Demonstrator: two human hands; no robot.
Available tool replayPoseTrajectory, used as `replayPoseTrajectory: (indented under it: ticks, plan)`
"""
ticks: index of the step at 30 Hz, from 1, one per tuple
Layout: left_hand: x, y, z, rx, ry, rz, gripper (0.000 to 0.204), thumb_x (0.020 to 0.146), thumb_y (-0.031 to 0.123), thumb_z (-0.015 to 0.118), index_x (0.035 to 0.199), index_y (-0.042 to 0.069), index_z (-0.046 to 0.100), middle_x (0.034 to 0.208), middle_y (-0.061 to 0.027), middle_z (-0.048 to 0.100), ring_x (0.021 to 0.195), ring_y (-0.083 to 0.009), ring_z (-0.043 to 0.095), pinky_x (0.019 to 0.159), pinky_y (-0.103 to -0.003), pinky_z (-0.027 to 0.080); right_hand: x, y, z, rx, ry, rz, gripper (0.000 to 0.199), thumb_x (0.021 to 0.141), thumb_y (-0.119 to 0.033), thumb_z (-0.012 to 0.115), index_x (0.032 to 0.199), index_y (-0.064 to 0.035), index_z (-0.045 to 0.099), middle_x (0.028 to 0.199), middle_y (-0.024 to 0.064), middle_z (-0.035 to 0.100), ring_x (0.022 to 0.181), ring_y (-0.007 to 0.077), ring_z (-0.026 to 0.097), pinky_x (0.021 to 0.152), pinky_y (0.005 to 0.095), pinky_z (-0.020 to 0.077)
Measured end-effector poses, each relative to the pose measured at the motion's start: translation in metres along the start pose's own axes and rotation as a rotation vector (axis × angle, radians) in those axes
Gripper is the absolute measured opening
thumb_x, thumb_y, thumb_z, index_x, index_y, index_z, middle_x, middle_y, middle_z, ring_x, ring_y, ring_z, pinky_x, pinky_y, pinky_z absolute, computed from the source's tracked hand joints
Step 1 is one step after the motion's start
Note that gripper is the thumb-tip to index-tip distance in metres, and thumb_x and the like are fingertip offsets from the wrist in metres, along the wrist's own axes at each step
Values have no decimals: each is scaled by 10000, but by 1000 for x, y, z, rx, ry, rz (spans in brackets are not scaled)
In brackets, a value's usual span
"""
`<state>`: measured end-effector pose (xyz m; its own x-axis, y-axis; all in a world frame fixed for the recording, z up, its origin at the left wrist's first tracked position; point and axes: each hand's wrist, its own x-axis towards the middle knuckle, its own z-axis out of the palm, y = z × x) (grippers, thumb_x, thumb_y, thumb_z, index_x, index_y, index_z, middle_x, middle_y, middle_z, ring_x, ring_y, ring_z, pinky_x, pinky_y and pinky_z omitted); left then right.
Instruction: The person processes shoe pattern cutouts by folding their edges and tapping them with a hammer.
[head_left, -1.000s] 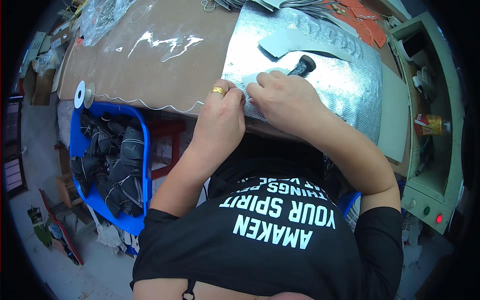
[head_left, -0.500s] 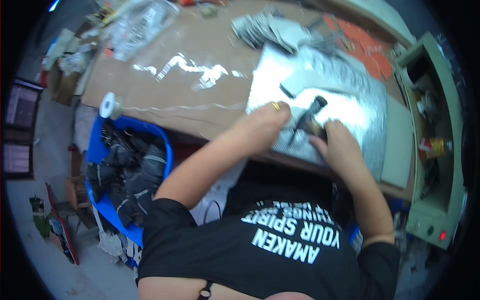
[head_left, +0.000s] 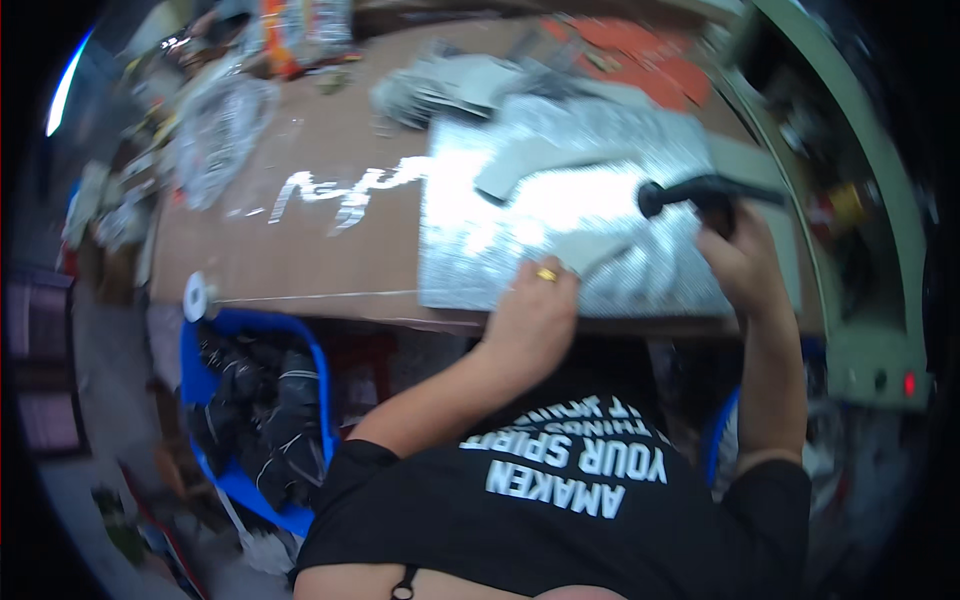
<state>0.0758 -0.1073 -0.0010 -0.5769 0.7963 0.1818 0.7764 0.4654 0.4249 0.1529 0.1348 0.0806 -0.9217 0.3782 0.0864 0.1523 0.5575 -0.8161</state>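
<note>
right hand [head_left: 738,262] lifted black tool [head_left: 700,190] toward sheet's [head_left: 480,250] far edge.

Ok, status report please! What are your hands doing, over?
Left hand pinning grey cut piece on silver sheet. Right hand gripping black tool. Nothing blocking.

A glossy, embossed, seemingly metallic silver sheet [head_left: 560,235] lies on matt brown cardboard [head_left: 300,250], beside a blue plastic bin [head_left: 318,380].

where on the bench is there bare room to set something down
The brown top is bare between the silver sheet and the clear bags at the left. Crowded: the far edge with grey pieces, and the sheet itself, with the left hand, the right hand and its black tool.
</note>
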Motion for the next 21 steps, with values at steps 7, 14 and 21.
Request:
replayPoseTrajectory:
  ticks: [7,14,21]
  plan:
    - [19,2,-10,-18,109,142,119,857,-48,583,972,-40,553,1014,-211,609,929,-362,610,808,-423,503,-1,22,-6,-383,-33,-25,234,892,-197,705,1033,-11,709,794,157,693,710,265,670,667,360,517]
    - [72,6,-14,-307,60,217,235,862,91,722,1053,13,611,727,-126,612,665,-266,622,653,-346,499,11,23,12,-762,-282,121,218,900,-208,642,1057,-65,689,932,166,721,894,335,707,795,439,562]
    - [113,-13,28,-275,-224,286,196,841,179,735,881,5,655,858,-148,631,772,-316,651,695,-414,512,16,23,14,-798,-312,106,202,903,-169,592,1044,-59,685,932,177,716,882,336,710,784,441,567]
